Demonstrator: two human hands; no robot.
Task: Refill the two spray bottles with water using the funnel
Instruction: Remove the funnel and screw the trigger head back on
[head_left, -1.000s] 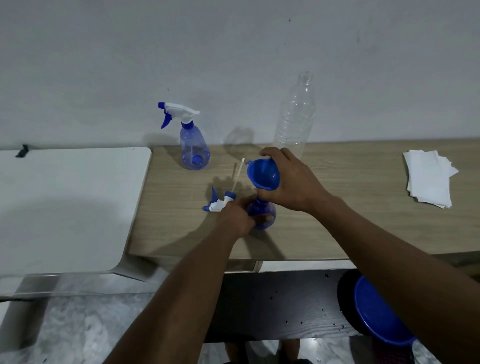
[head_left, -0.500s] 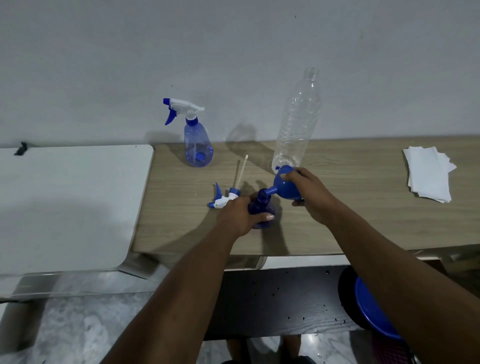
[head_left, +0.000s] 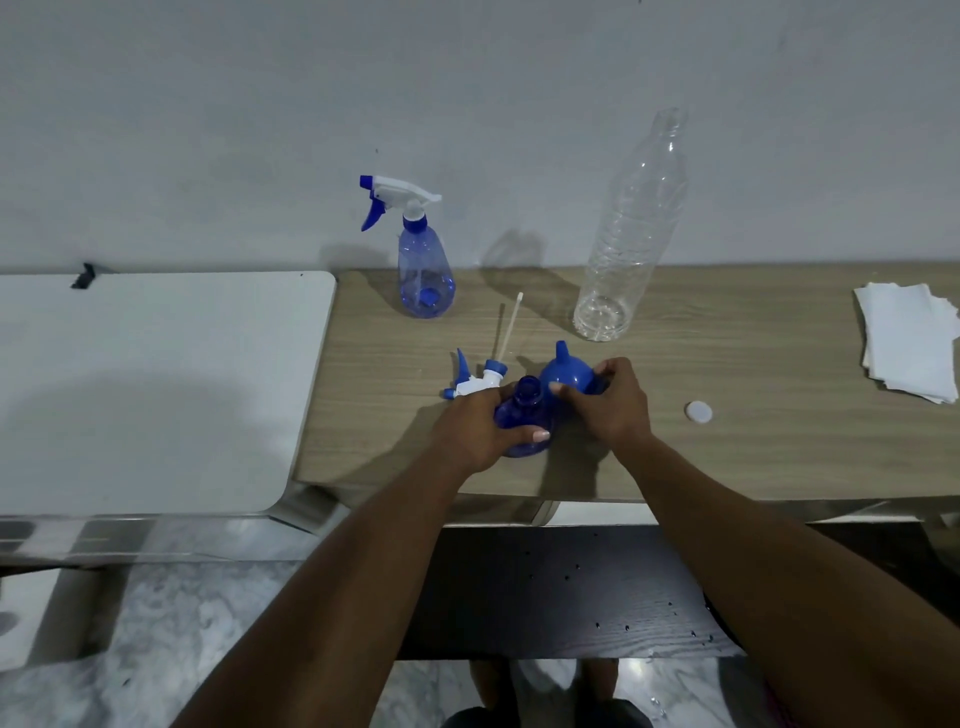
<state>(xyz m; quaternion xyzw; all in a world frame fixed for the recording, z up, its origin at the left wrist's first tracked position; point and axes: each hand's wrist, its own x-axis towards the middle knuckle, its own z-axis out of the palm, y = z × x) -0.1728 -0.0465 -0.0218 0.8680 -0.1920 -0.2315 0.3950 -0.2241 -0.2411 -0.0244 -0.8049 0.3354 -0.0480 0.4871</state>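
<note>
My left hand (head_left: 480, 425) grips a blue spray bottle (head_left: 524, 415) that stands upright on the wooden table (head_left: 727, 457) with its neck uncovered. Its white and blue spray head (head_left: 480, 376), with a white tube, lies on the table just behind my left hand. My right hand (head_left: 608, 402) holds the blue funnel (head_left: 566, 373) upside down on the table, spout pointing up, right beside that bottle. A second blue spray bottle (head_left: 425, 270) with its sprayer on stands at the back. A clear plastic bottle (head_left: 623, 244) without a cap stands at the back right and looks empty.
A white bottle cap (head_left: 698, 412) lies to the right of my right hand. A stack of white paper napkins (head_left: 909, 345) sits at the far right. A white table (head_left: 156, 384) adjoins on the left. A dark bench (head_left: 561, 597) lies below the table edge.
My right hand lifted the funnel out of the bottle neck, tipped it over and set it mouth down on the table beside the bottle. My left hand kept hold of the bottle.
</note>
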